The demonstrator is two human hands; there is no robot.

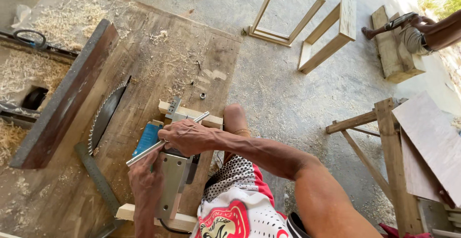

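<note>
The worn workbench (pixel 158 50) carries an upturned electric planer (pixel 168 170) resting across two wood battens (pixel 189 112); the right hand (pixel 187 136) clenches a metal rod (pixel 165 142) over it; the left hand (pixel 146 183) grasps the rod's lower end; I judge steady, level pressure matters here.

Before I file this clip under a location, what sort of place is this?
Most likely an open-air carpentry workshop: a table saw blade rises through a worn wooden bench strewn with sawdust, and unfinished wooden frames stand on the concrete floor.
</note>
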